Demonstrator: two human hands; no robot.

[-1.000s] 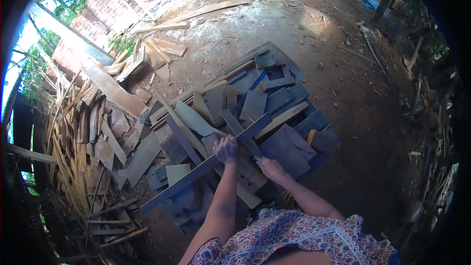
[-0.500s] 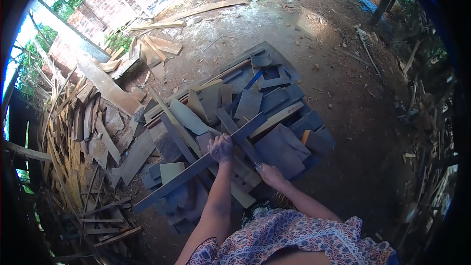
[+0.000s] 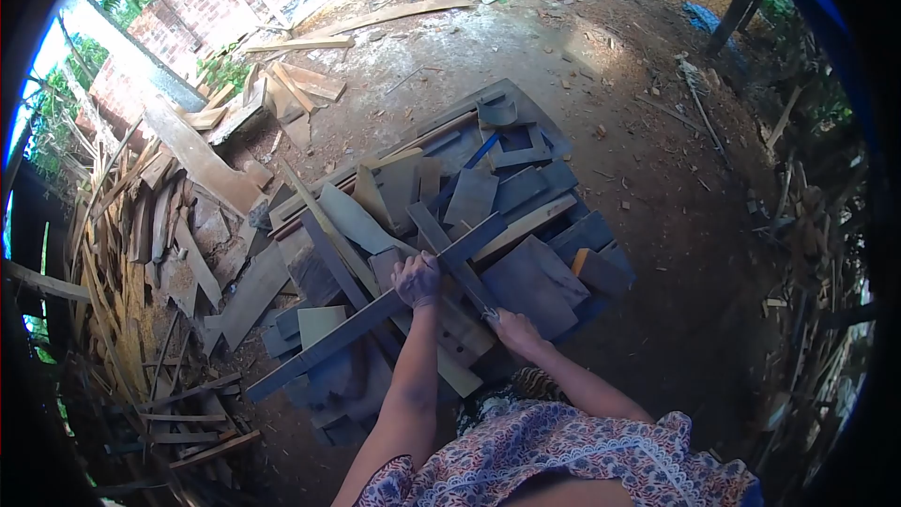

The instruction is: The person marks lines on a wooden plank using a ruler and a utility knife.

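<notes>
Head view: looking down on a person crouched at a low stack of weathered boards on bare dirt ground (image 3: 619,131).
Left hand (image 3: 418,280): fingers wrapped tight over the long dark plank (image 3: 347,333), gripping it about midway along its length.
Long dark plank: lies diagonally across the stack, its near-left end jutting out over the dirt, its far-right end resting among the grey boards. It crosses over a narrow slat (image 3: 449,253).
Right hand (image 3: 514,330): knuckles up and fingers curled at the near end of the narrow slat, just right of the left hand. A small pale glint shows at the fingertips. Cannot tell whether the fingers grip anything there.
Narrow slat: runs from far-left to near-right, forming an X with the long dark plank just beyond the left hand.
Board stack (image 3: 530,282): flat grey and bluish offcuts laid at all angles, with a pale batten (image 3: 526,225) among them. A blue strip (image 3: 481,152) and a curved grey piece (image 3: 497,113) sit at the far end.
Left of the stack: a loose scrap heap (image 3: 141,253) of splintered offcuts and thin strips.
Far left: a brick wall (image 3: 174,19), with planks leaning and lying near it.
Far ground: one long pale plank (image 3: 394,14) lying flat, well apart from the stack.
Near edge: the person's patterned garment (image 3: 563,460), with both forearms reaching out from it.
</notes>
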